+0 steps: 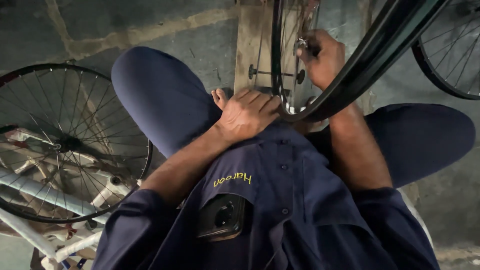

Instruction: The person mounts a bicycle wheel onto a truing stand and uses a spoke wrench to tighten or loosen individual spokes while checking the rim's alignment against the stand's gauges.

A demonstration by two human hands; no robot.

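Dim workshop floor of rough grey concrete, seen from above.

The concrete floor (pixel 150 30) is stained and crossed by pale filled cracks. A spoked bicycle wheel (pixel 70 142) lies at the left over white frame tubes (pixel 45 192). Part of another wheel (pixel 450 55) shows at the top right. Light is low and even.
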